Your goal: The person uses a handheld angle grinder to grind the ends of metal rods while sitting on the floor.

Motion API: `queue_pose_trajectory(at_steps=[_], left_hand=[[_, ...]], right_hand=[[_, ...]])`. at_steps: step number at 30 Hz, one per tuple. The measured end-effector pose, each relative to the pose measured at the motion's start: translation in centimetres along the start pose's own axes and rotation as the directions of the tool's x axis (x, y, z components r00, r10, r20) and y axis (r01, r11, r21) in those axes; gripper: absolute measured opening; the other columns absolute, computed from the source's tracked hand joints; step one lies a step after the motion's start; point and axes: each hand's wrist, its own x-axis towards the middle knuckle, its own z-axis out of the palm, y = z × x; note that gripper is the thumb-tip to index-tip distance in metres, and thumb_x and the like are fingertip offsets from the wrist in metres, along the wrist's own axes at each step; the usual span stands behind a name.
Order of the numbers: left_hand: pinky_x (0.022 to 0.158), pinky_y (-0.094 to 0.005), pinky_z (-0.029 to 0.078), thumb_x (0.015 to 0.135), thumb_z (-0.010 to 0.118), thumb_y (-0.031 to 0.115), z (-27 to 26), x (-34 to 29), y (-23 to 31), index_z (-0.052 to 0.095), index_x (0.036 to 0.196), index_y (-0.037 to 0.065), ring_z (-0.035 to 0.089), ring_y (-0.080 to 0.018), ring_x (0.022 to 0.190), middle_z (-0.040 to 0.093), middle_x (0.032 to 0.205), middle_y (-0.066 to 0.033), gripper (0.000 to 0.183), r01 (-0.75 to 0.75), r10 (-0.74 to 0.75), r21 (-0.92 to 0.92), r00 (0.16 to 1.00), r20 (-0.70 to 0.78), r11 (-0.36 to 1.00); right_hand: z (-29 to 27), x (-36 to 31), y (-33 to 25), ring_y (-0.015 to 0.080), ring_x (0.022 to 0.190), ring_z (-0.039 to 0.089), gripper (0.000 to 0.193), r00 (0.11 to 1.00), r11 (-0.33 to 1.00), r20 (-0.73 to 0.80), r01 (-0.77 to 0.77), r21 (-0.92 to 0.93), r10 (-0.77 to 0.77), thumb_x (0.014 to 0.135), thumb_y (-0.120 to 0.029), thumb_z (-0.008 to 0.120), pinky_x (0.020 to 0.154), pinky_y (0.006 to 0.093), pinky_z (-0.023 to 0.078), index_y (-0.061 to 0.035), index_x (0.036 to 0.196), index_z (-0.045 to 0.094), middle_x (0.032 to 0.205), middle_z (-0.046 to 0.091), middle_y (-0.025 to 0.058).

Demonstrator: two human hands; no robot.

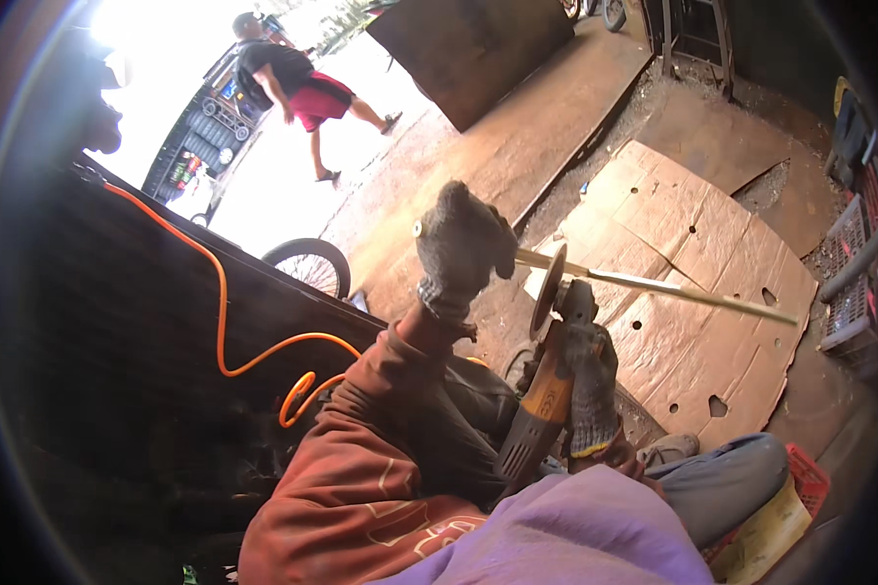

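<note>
My left hand [463, 239], in a grey knitted glove, is wrapped round a long, thin brass-coloured rod [693, 292]. A short round end sticks out on the left of the fist, and the longer part reaches out to the right. In my gloved right hand [592, 380] is an orange and black angle grinder [544, 398], tilted with its head up. Its thin disc [548, 292] stands upright against or just beside the rod, close to my left hand. Whether the disc touches the rod or spins, I cannot tell.
Flattened cardboard [688, 244] with holes lies on the floor beneath the rod. An orange cord [221, 312] crosses the dark left side. A bicycle wheel [312, 265] stands beyond it. A person [288, 83] walks outside. Plastic crates [849, 283] sit at right.
</note>
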Motion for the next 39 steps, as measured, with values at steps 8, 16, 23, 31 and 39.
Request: queue_pose_trajectory(at_steps=[8, 16, 23, 31, 39], left_hand=[[0.037, -0.0369, 0.04, 0.095, 0.049, 0.026, 0.8, 0.1, 0.0, 0.043, 0.082, 0.007, 0.045, -0.025, 0.039, 0.044, 0.054, -0.0086, 0.024, -0.031, 0.012, 0.169, 0.993, 0.114, 0.985], [0.043, -0.0387, 0.041, 0.108, 0.027, 0.038, -0.2, -0.8, 0.0, 0.05, 0.076, 0.006, 0.04, -0.0243, 0.038, 0.045, 0.053, -0.0092, 0.051, -0.022, 0.048, -0.092, 0.957, 0.287, 0.996], [0.039, -0.0371, 0.03, 0.106, 0.028, 0.041, 1.7, -1.0, 0.6, 0.046, 0.064, 0.01, 0.028, -0.0211, 0.035, 0.035, 0.047, -0.0048, 0.056, 0.059, -0.046, -0.065, 0.98, 0.191, 0.996], [0.041, -0.036, 0.033, 0.107, 0.026, 0.042, 0.5, -0.6, 1.0, 0.042, 0.061, 0.012, 0.028, -0.019, 0.037, 0.036, 0.049, -0.0032, 0.057, 0.074, -0.054, -0.052, 0.948, 0.314, 0.996], [0.037, -0.0358, 0.03, 0.106, 0.03, 0.042, 1.2, -0.5, 1.0, 0.044, 0.058, 0.011, 0.027, -0.0193, 0.034, 0.032, 0.045, -0.0029, 0.059, 0.049, -0.042, -0.028, 0.978, 0.206, 0.998]], right_hand=[[-2.6, 0.8, -0.6, 0.0083, 0.062, 0.056, 0.024, 0.992, 0.991, -0.115, 0.029, -0.127, -0.044, 0.087, -0.021, 0.071, 0.057, 0.0238, 0.045, -0.0007, 0.1, 0.067, 0.074, 0.063, 0.0001], [1.2, -1.1, -1.6, 0.0119, 0.072, 0.062, 0.021, 0.963, 0.855, 0.113, 0.269, -0.443, -0.244, 0.088, -0.012, 0.067, 0.068, 0.0258, 0.052, -0.0003, 0.106, 0.064, 0.083, 0.065, 0.005], [-0.9, -0.5, -1.2, 0.0156, 0.077, 0.068, 0.022, 0.983, 0.994, -0.156, -0.105, -0.031, 0.099, 0.09, -0.012, 0.068, 0.068, 0.0271, 0.056, -0.0001, 0.108, 0.065, 0.092, 0.07, 0.0093], [-1.8, 1.0, 0.3, 0.0147, 0.081, 0.068, 0.026, 0.978, 0.997, -0.196, -0.07, -0.016, 0.065, 0.091, -0.017, 0.07, 0.071, 0.0265, 0.055, 0.0004, 0.109, 0.067, 0.097, 0.071, 0.0087], [-1.6, 0.3, -0.5, 0.0146, 0.081, 0.068, 0.023, 0.974, 0.989, -0.188, -0.139, -0.052, 0.127, 0.091, -0.016, 0.069, 0.071, 0.0266, 0.055, 0.0012, 0.106, 0.066, 0.097, 0.071, 0.0092]])
